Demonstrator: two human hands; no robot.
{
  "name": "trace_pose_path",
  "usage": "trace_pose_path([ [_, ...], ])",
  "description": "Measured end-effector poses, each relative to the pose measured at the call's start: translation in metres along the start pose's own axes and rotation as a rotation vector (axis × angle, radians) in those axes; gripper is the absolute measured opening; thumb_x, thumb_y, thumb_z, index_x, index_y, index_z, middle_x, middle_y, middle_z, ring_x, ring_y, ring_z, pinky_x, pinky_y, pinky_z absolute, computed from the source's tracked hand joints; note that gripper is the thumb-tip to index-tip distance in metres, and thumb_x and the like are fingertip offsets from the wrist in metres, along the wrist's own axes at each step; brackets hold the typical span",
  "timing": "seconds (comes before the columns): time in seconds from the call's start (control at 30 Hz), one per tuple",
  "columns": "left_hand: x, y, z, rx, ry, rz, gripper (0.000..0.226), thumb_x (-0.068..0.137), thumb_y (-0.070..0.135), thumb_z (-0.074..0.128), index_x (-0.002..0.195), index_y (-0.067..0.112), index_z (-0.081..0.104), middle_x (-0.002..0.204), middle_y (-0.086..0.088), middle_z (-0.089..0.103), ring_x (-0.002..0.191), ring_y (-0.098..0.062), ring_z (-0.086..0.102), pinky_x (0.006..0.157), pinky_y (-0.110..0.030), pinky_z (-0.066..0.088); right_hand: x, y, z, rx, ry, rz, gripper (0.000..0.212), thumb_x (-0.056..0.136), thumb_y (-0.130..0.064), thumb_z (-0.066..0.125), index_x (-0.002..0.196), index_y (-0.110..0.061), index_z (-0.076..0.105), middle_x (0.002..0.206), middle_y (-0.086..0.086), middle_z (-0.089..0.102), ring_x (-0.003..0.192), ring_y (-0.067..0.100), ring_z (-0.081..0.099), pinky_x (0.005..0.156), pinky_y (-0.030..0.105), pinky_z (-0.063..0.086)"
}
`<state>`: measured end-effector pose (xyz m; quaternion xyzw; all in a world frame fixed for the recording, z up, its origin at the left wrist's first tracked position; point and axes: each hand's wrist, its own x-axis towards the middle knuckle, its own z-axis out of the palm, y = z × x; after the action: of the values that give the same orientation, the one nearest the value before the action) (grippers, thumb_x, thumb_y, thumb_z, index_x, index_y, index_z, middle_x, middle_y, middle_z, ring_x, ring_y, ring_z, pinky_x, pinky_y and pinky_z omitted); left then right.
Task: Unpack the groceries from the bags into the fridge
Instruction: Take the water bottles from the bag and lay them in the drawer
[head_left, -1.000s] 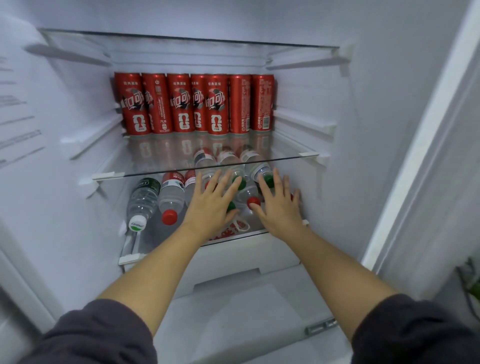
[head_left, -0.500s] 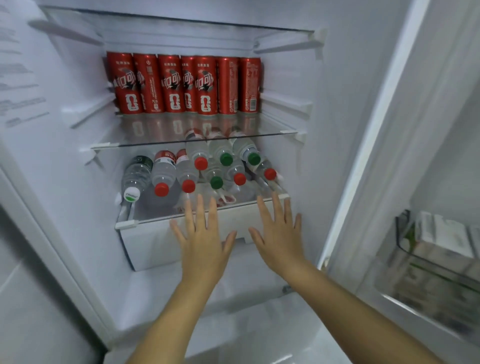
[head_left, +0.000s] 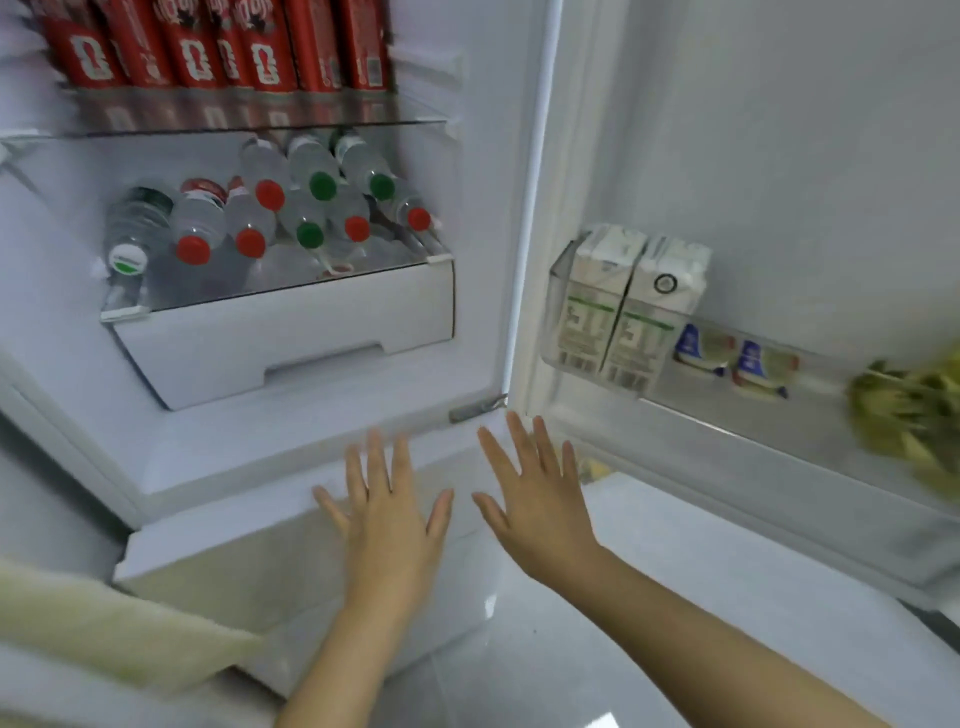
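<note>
An open fridge (head_left: 483, 208) is seen from above, with two bare hands held out in front of it. The left hand (head_left: 387, 514) and the right hand (head_left: 535, 499) are side by side and not touching, palms down, fingers straight and spread, holding nothing. They hover below a white drawer (head_left: 280, 338). Inside the fridge, seven red cans (head_left: 265, 52) stand in a row at the back of a glass shelf (head_left: 260, 127), their tops cut off by the frame. On the shelf below lie nine clear bottles (head_left: 249, 218), caps facing outward and stacked in two layers: five red caps, three green, one white. On the open door to the right, a door shelf (head_left: 727, 410) holds two tall cartons (head_left: 623, 306) touching each other, and beside them two small tubs (head_left: 727, 353) with blue labels. Something green and leafy (head_left: 904, 415) blurs at the right edge, and something pale yellow-green (head_left: 104, 623) blurs at lower left.
</note>
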<state>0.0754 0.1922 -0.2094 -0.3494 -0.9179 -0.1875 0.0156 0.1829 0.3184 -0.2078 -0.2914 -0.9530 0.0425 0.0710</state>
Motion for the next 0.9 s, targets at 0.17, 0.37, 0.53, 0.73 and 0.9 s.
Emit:
trace_pose_path([
  [0.17, -0.042, 0.041, 0.014, 0.051, -0.124, 0.129, 0.077, 0.091, 0.063, 0.01, 0.151, 0.022, -0.015, 0.16, -0.004, -0.019, 0.146, -0.026, -0.022, 0.112, -0.06, -0.011, -0.068, 0.037, 0.002, -0.025, -0.036, 0.16, 0.065, 0.095, -0.059, 0.017, 0.153, -0.031, 0.012, 0.162, 0.007, 0.017, 0.148, 0.032, 0.009, 0.113, 0.056, 0.017],
  [0.37, -0.058, 0.086, 0.039, 0.18, -0.233, 0.47, 0.078, 0.094, 0.067, 0.005, 0.15, 0.017, 0.028, 0.157, -0.012, 0.028, 0.145, -0.036, 0.023, 0.113, -0.065, 0.005, -0.143, 0.082, -0.011, -0.059, -0.103, 0.422, 0.073, 0.09, -0.065, -0.006, 0.155, -0.031, 0.004, 0.162, 0.004, 0.004, 0.149, 0.033, 0.001, 0.115, 0.056, 0.01],
  [0.53, -0.066, 0.132, 0.058, 0.189, -0.369, 0.786, 0.078, 0.094, 0.064, 0.01, 0.141, 0.015, 0.05, 0.147, -0.015, 0.044, 0.136, -0.039, 0.039, 0.114, -0.058, 0.005, -0.203, 0.102, -0.02, -0.052, -0.051, 0.746, 0.07, 0.091, -0.067, 0.002, 0.153, -0.037, -0.011, 0.158, -0.001, -0.026, 0.145, 0.029, -0.026, 0.113, 0.049, -0.015],
  [0.73, -0.107, 0.186, 0.075, 0.089, -0.475, 1.102, 0.076, 0.093, 0.065, 0.017, 0.154, 0.027, -0.005, 0.161, -0.003, -0.017, 0.148, -0.025, -0.018, 0.113, -0.056, -0.013, -0.284, 0.097, -0.019, -0.002, -0.037, 1.165, 0.068, 0.099, -0.058, 0.024, 0.154, -0.034, -0.008, 0.163, 0.003, -0.014, 0.147, 0.028, -0.022, 0.119, 0.051, -0.003],
  [0.9, -0.166, 0.219, 0.079, 0.014, -0.546, 1.337, 0.073, 0.094, 0.063, 0.028, 0.153, 0.02, 0.026, 0.161, -0.011, 0.018, 0.149, -0.033, 0.011, 0.112, -0.063, 0.015, -0.358, 0.081, -0.031, 0.027, 0.095, 1.449, 0.068, 0.1, -0.055, 0.029, 0.155, -0.032, -0.001, 0.164, 0.004, -0.009, 0.149, 0.029, -0.014, 0.12, 0.052, 0.002],
])
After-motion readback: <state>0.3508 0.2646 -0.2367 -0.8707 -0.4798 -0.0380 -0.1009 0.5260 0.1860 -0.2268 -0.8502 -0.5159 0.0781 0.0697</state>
